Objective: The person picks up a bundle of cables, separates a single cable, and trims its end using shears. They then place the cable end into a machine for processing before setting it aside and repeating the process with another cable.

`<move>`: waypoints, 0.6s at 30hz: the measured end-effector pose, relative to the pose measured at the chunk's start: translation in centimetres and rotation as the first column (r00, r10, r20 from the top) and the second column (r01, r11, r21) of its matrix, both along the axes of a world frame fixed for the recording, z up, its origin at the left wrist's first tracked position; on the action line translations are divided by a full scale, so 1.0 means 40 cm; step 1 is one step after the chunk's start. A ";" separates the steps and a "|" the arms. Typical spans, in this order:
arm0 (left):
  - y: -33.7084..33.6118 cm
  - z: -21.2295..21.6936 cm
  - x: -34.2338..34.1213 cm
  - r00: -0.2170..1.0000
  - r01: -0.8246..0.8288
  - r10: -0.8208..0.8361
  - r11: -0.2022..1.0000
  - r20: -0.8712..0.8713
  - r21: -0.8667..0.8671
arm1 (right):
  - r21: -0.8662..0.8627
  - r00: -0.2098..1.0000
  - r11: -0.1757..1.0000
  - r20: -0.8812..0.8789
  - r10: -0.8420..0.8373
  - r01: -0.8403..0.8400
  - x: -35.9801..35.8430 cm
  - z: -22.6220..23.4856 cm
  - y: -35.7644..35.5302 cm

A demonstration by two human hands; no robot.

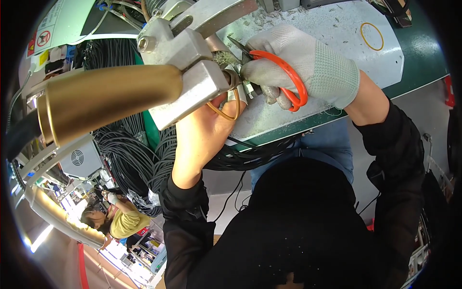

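A red-handled tool (295, 79) is gripped by the right hand (294, 47), fingers curled; the left hand (206, 134) is partly hidden by a metal clamp (193, 91); its fingers' state cannot be told.

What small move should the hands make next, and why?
Probably turn the red-handled tool in the right hand so its dark tip faces the small silvery piece: the tip points up and away from it, while the left hand is right beside that piece.
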State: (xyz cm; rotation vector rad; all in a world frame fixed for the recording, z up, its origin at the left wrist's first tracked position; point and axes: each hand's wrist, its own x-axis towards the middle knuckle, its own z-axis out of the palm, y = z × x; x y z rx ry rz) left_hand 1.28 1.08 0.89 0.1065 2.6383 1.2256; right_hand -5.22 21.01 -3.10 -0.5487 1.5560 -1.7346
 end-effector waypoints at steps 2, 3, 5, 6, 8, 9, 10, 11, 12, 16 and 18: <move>0.002 0.000 0.001 1.000 0.022 -0.022 0.999 0.006 -0.038 | 0.024 0.999 1.000 -0.043 0.016 -0.015 -0.001 -0.001 0.002; 0.001 -0.005 0.001 1.000 0.000 0.000 1.000 -0.022 0.001 | 0.012 0.999 1.000 -0.042 0.010 -0.010 -0.002 -0.002 0.002; -0.002 -0.014 0.001 0.996 -0.040 0.046 0.996 -0.076 0.079 | -0.014 0.999 1.000 -0.040 -0.001 0.001 0.000 -0.004 -0.001; -0.004 -0.009 0.000 0.996 -0.040 0.046 0.996 -0.077 0.077 | -0.016 0.999 1.000 -0.041 -0.001 0.000 0.002 0.000 -0.007; -0.006 0.010 -0.012 0.998 -0.023 0.029 0.993 0.052 -0.117 | 0.087 0.999 0.995 0.018 -0.041 0.040 0.002 0.017 -0.022; -0.009 0.017 -0.016 0.993 -0.003 0.029 0.977 0.117 -0.212 | 0.138 0.997 0.989 0.047 -0.065 0.059 0.006 0.023 -0.025; -0.017 0.006 -0.012 0.993 0.001 0.023 0.977 0.112 -0.212 | 0.138 0.997 0.988 0.042 -0.071 0.065 0.015 0.018 -0.025; -0.031 -0.021 -0.003 0.998 -0.007 0.013 0.995 0.059 -0.102 | 0.074 0.984 0.989 -0.134 -0.121 0.131 0.028 0.001 -0.027; -0.046 -0.047 0.006 1.000 -0.009 0.009 1.000 0.003 0.014 | 0.003 0.936 0.983 -0.306 -0.175 0.185 0.040 -0.013 -0.025; -0.118 -0.022 0.084 0.943 0.207 -0.263 0.943 -0.204 -0.260 | 0.152 0.753 0.963 -0.655 -0.069 0.221 0.106 0.069 0.098; -0.147 -0.007 0.165 0.889 0.253 -0.392 0.852 -0.236 -0.459 | 0.386 0.967 0.898 -0.213 -0.138 0.213 0.174 0.123 0.174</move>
